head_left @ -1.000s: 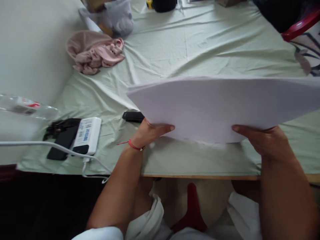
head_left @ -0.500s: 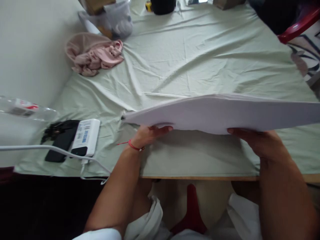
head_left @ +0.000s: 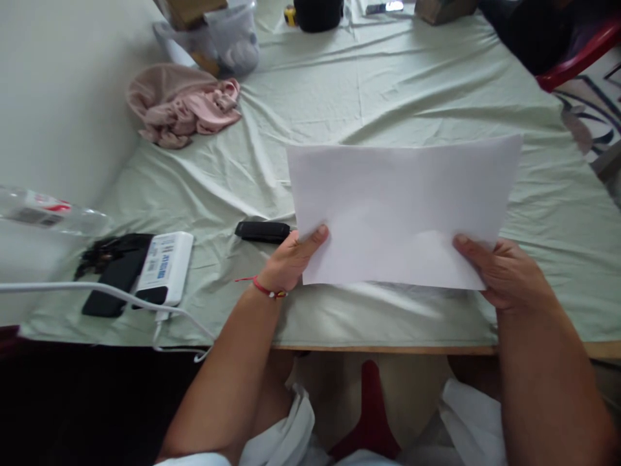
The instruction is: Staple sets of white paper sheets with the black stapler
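Note:
A stack of white paper [head_left: 392, 200] is held above the cloth-covered table, its blank face tilted toward me. My left hand [head_left: 295, 255] grips the lower left side, thumb on top and fingers hidden behind. On the lower right edge, my right hand [head_left: 504, 268] holds it the same way, with the thumb across the face. How many sheets there are cannot be told from this angle. A black object with a smooth oblong body [head_left: 262, 231] lies just left of the paper, partly behind my left hand.
At left are a white power bank [head_left: 167, 265] with a cable, a black phone [head_left: 114, 281], keys [head_left: 104, 255] and a clear bottle [head_left: 53, 210]. Farther back sit a pink cloth [head_left: 189, 107], a plastic container [head_left: 237, 42], a black round container [head_left: 317, 14] and a red chair [head_left: 582, 58].
The paper has turned from a bent, nearly edge-on position to face me more flatly, and its far edge is higher in view. The black object beside it is now uncovered.

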Demonstrator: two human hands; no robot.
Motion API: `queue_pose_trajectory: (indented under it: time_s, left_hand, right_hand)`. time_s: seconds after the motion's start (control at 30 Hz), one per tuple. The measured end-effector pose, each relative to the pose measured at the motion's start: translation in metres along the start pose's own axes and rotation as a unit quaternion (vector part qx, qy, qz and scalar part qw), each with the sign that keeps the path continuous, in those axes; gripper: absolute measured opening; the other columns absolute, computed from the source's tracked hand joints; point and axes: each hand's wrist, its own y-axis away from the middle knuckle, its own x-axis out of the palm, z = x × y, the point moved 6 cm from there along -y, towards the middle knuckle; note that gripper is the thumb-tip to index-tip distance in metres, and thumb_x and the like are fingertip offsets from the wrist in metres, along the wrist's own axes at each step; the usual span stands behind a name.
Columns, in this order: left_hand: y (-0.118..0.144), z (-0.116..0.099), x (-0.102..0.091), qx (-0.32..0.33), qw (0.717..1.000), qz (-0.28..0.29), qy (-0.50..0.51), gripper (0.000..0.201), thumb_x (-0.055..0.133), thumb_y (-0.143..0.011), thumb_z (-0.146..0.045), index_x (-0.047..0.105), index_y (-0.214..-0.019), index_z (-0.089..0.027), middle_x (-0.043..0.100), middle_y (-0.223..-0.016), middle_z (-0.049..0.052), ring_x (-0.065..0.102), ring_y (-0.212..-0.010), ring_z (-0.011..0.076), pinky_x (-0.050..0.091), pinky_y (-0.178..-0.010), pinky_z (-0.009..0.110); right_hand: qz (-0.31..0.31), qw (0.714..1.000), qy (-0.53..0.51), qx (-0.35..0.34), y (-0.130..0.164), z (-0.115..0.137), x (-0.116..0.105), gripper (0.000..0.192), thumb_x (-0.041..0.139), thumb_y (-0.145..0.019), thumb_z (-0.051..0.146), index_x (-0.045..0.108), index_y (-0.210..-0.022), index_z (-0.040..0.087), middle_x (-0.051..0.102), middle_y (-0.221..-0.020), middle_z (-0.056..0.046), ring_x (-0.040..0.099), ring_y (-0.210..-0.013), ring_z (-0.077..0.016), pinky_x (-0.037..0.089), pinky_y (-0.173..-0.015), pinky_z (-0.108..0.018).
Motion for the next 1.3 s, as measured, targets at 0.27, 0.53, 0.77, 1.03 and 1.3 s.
queue_pose_trajectory:
  time_s: [0.27,0.53,0.77,1.03,1.3]
  left_hand:
    - [0.007,-0.004,0.003,-0.05,0.997,-0.052,0.02,0.027,0.083,-0.101,-0.044,0.08,-0.116,-0.022,0.086,-0.103,0.009,0.085,-0.092,0.0283,0.073,-0.084,0.039]
    - [0.007,-0.008,0.004,-0.088,0.991,-0.098,0.021,0.02,0.077,-0.106,-0.036,0.08,-0.113,-0.018,0.085,-0.088,0.006,0.086,-0.09,0.028,0.074,-0.088,0.04]
    - [0.007,-0.007,0.01,-0.053,0.997,-0.042,-0.025,0.029,0.081,-0.102,-0.044,0.083,-0.098,-0.016,0.084,-0.085,0.009,0.084,-0.085,0.0291,0.07,-0.077,0.035]
    - [0.002,-0.008,0.02,-0.017,0.996,-0.024,-0.079,0.036,0.077,-0.104,-0.048,0.081,-0.086,-0.017,0.077,-0.071,0.005,0.072,-0.064,0.0207,0.059,-0.065,0.031]
    - [0.041,-0.059,0.006,0.25,0.896,-0.232,-0.285,0.018,0.067,-0.104,-0.029,0.076,-0.09,-0.023,0.068,-0.06,-0.005,0.065,-0.058,0.0138,0.05,-0.067,0.026]
  right_hand:
    - [0.047,0.998,0.005,0.042,0.0,-0.004,0.006,0.059,0.115,-0.038,0.05,0.087,-0.082,0.022,0.083,-0.081,-0.004,0.072,-0.066,-0.0161,0.064,-0.065,-0.026]
    - [0.033,0.999,0.01,0.031,-0.002,-0.003,0.001,0.057,0.114,-0.037,0.051,0.087,-0.078,0.023,0.083,-0.08,-0.004,0.074,-0.07,-0.0166,0.062,-0.063,-0.024]
    - [0.011,0.998,0.052,-0.03,-0.006,0.001,-0.004,0.045,0.11,-0.047,0.046,0.087,-0.077,0.022,0.081,-0.078,0.0,0.067,-0.066,-0.0112,0.056,-0.059,-0.019]
    - [-0.014,0.998,0.048,-0.048,-0.012,0.003,-0.017,0.036,0.105,-0.051,0.032,0.085,-0.079,0.02,0.079,-0.08,0.0,0.068,-0.069,-0.013,0.06,-0.054,-0.017]
    - [-0.074,0.993,0.047,-0.085,-0.009,0.009,-0.016,0.035,0.099,-0.056,0.033,0.083,-0.083,0.019,0.077,-0.085,0.0,0.062,-0.061,-0.01,0.053,-0.037,-0.016]
